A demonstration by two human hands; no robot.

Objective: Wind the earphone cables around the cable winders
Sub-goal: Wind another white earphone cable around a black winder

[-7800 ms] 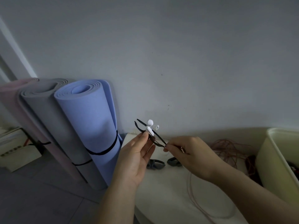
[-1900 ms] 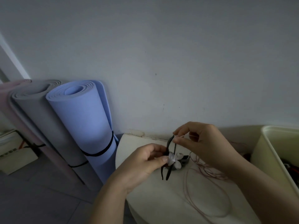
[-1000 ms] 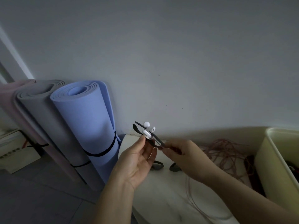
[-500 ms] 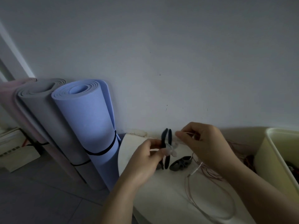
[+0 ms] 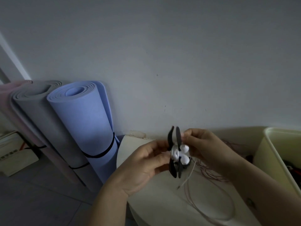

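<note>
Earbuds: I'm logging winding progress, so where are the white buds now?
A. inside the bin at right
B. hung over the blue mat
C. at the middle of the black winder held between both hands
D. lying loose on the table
C: the earbuds sit against the middle of the winder, which the left hand and right hand hold from either side.

Cable winder (image 5: 178, 136): black, two pairs of flat flaps, upright, gripped mid-air by left hand (image 5: 143, 167).
Earbuds (image 5: 184, 148): white pair, stacked against the waist, right side.
White cable (image 5: 174, 153): mostly wound round the waist; free tail hanging below right hand (image 5: 206, 149), plug end lowest.
</note>
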